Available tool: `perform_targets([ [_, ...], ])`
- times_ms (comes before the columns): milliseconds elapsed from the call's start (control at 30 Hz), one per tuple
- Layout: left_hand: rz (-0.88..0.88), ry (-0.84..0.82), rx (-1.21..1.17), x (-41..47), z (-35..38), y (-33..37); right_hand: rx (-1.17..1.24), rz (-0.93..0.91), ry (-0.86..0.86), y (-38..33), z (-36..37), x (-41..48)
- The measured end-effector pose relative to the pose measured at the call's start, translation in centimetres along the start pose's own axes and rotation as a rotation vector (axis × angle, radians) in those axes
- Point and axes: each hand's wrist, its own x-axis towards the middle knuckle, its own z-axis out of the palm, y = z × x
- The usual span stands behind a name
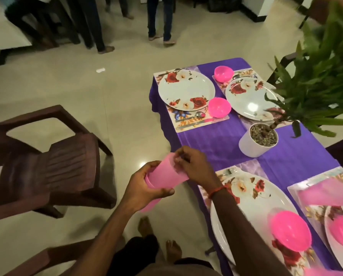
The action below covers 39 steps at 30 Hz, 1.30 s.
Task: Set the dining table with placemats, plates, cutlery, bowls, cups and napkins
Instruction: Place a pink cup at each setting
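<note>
Nested pale-pink plastic cups [163, 176], ten o'clock from the near plate [266, 202]; left hand [144, 189] clamps the stack, right hand [195, 166] pinches the top rim.

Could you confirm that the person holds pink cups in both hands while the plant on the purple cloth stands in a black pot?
Not quite: the pot is white, not black, as the head view shows. The rest holds: the left hand and right hand grip the pink cups, and the plant stands on the purple cloth.
</note>
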Motion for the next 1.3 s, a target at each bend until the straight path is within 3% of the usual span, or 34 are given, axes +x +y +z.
perform_targets([
  [333, 0.058, -0.067, -0.055, 13.8, -4.9, 2.1, 0.312, 0.177, 0.272, 1.6, -4.8, 11.0],
  [500, 0.074, -0.093, -0.043, 19.7, -7.7, 2.9, 0.066, 0.244, 0.404, 3.1, -6.9, 15.2],
  [600, 0.077, -0.099, -0.044, 22.4, -8.5, 2.9, -0.14, 0.369, 0.376, 4.7, -8.4, 17.0],
  [933, 0.042, -0.184, -0.006, 30.6, -8.8, 4.2, -0.324, 0.631, 0.193, 10.4, -13.6, 23.0],
  [1167, 0.022, -0.239, 0.044, 38.2, -8.7, 5.8, -0.368, 0.677, 0.072, 13.3, -14.8, 25.9],
  [1300, 0.022, -0.245, 0.033, 40.8, -8.1, 6.7, -0.377, 0.616, 0.088, 11.7, -15.7, 26.5],
])
